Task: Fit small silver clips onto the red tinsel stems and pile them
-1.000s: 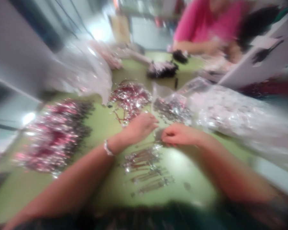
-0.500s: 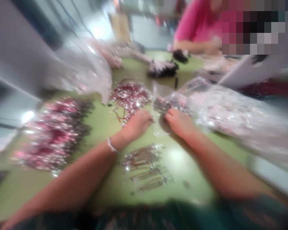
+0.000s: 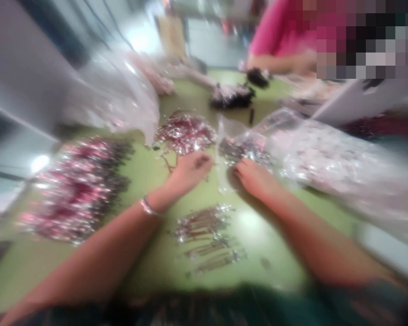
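My left hand (image 3: 192,168) is closed, fingers curled, at the near edge of a loose pile of dark red strips with silvery ends (image 3: 187,131). Blur hides whatever is between its fingertips. To its right, my right hand (image 3: 253,174) has its fingers pressed together at small silvery parts (image 3: 246,149) on a clear plastic bag (image 3: 223,176). What those fingers pinch, if anything, I cannot make out. Below both hands, several thin reddish strips with silvery ends (image 3: 207,235) lie in rough rows on the green table (image 3: 279,262).
A thick bundle of pink, silvery and dark pieces (image 3: 78,190) lies at left. Behind it is a large clear bag (image 3: 122,95). A full plastic bag of pale pieces (image 3: 340,154) spreads at right. Black-ended bundles (image 3: 233,97) lie farther back, near a person in pink (image 3: 275,34).
My left hand has shifted slightly left and turned, and its fingers have curled in. My right hand has dropped a little, staying beside the silvery parts.
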The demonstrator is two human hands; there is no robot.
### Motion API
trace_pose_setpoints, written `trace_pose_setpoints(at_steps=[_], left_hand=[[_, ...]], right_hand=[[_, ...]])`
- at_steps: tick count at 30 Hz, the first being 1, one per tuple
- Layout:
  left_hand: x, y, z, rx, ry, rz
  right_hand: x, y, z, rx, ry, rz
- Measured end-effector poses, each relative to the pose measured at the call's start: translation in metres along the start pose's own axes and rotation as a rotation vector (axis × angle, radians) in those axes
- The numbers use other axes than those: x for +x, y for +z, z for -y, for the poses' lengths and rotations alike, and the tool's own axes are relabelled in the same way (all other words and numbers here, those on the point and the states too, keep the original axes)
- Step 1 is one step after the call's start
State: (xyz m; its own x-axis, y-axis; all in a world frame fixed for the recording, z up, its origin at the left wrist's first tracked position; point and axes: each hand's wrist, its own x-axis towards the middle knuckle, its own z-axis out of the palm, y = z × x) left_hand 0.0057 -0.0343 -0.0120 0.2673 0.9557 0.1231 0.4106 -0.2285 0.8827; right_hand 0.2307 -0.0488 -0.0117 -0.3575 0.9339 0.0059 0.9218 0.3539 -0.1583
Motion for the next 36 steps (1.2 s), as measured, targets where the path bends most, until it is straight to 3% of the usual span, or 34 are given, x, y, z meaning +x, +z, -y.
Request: trace_pose_setpoints(at_steps=[3,7,13,16,21,24,31,34,36], left_hand=[[-0.006,0.011,-0.001,0.063,0.042,0.061],[-0.010,0.018,0.003,0.068,0.094,0.112],[-0.012,0.017,0.003,0.097,0.159,0.149],[-0.013,0.016,0.007,0.163,0.207,0.176],[-0.014,0.010,0.017,0.515,0.525,0.320],[-0.015,0.006,0.018,0.607,0.620,0.353],[-0.018,0.008,0.010,0.734,0.687,0.492],[-0.013,0.006,0.007,0.663,0.619,0.475],[-0.006,0.001,0.004,0.557,0.589,0.457]], right_hand=[[-0.004,-0.003,0.009,0.200,0.064,-0.062],[-0.013,-0.008,0.024,0.495,0.031,-0.140],[-0.017,-0.002,0.033,0.620,0.060,-0.184],[-0.016,-0.004,0.030,0.607,0.053,-0.127],[-0.015,-0.019,0.026,0.588,0.043,0.120],[-0.016,-0.025,0.028,0.628,0.087,0.176],[-0.017,-0.028,0.041,0.678,0.213,0.359],[-0.015,-0.029,0.041,0.684,0.242,0.311],[-0.014,-0.029,0.039,0.659,0.168,0.260]])
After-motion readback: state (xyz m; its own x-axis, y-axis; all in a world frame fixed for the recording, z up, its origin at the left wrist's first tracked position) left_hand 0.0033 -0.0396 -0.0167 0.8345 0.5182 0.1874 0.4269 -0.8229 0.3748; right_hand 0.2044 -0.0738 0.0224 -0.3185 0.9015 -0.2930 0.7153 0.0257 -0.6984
